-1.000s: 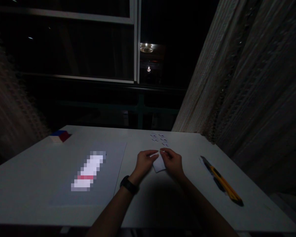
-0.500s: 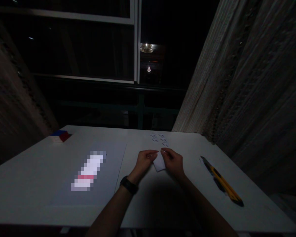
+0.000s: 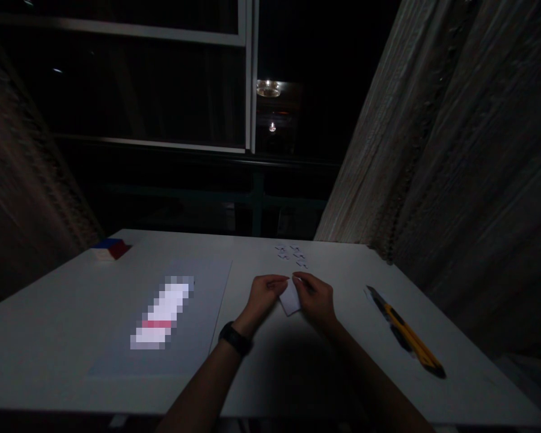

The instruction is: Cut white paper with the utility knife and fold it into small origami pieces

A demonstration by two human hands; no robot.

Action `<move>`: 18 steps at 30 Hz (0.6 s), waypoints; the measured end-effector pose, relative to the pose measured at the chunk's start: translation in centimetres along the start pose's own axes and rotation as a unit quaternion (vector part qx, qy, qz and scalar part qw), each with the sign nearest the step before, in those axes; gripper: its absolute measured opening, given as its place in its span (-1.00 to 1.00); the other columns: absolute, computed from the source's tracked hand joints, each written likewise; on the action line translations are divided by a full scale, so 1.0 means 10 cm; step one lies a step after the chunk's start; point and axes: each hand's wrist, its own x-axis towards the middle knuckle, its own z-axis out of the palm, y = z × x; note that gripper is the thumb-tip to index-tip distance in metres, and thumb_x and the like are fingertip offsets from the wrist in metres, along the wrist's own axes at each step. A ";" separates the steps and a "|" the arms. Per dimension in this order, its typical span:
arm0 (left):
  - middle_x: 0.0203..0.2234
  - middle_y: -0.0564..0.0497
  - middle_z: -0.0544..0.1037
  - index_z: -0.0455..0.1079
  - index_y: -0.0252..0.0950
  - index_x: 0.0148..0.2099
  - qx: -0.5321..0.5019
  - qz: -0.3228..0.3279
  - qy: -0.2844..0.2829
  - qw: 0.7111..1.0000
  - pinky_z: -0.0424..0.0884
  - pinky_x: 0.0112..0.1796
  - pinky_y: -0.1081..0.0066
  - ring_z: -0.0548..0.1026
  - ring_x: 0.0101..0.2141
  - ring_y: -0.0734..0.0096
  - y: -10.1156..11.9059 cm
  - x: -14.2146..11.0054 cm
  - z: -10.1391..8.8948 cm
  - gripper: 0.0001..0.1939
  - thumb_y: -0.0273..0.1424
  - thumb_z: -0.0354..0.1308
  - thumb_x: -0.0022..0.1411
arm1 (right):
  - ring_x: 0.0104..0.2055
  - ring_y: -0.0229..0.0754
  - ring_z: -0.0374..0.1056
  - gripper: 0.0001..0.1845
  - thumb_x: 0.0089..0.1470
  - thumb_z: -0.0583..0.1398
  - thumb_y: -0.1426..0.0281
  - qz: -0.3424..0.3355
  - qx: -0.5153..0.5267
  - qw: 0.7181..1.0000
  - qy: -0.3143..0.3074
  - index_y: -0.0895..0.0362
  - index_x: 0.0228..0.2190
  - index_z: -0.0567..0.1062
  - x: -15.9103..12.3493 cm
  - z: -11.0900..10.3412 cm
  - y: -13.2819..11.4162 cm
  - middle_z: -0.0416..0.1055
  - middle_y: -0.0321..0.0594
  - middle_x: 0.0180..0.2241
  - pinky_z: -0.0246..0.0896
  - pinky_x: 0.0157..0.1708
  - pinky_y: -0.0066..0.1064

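Between my two hands is a small white piece of paper, its lower corner pointing toward me. My left hand pinches its left side with thumb and fingers; a dark band circles that wrist. On the other side my right hand grips the paper's upper right edge, fingertips close to those of the left. The fingers cover the top of the paper. Just beyond them, several small paper pieces with dark marks lie on the white table.
A yellow and black utility knife lies at the right, its blade pointing away from me. To the left is a large white sheet with a blurred-out patch. A blue, red and white block sits at the far left, and curtains hang behind.
The paper has tilted slightly between my fingers, and my right hand has shifted a touch. Everything else on the table stays put.
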 end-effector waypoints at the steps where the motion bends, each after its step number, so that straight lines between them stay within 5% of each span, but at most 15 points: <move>1: -0.39 -0.16 0.59 0.52 -0.42 -0.29 0.000 0.001 0.000 1.000 0.40 -0.31 0.37 0.52 -0.35 0.28 0.00 0.00 0.00 -0.72 -0.35 0.26 -0.07 | -0.36 -0.17 0.43 -0.76 0.04 0.10 0.31 0.003 0.000 1.000 -0.003 0.11 -0.33 0.53 0.00 0.00 0.00 0.53 -0.17 -0.36 0.33 -0.31 -0.37; 18: -0.36 -0.11 0.60 0.55 -0.34 -0.31 0.112 0.080 0.031 0.990 0.41 -0.22 0.32 0.53 -0.30 0.22 -0.09 0.02 0.02 -0.77 -0.30 0.21 0.02 | -0.41 -0.18 0.42 -0.77 0.01 0.14 0.28 0.043 0.028 0.999 -0.013 0.13 -0.37 0.54 -0.01 0.01 -0.02 0.53 -0.19 -0.41 0.33 -0.36 -0.40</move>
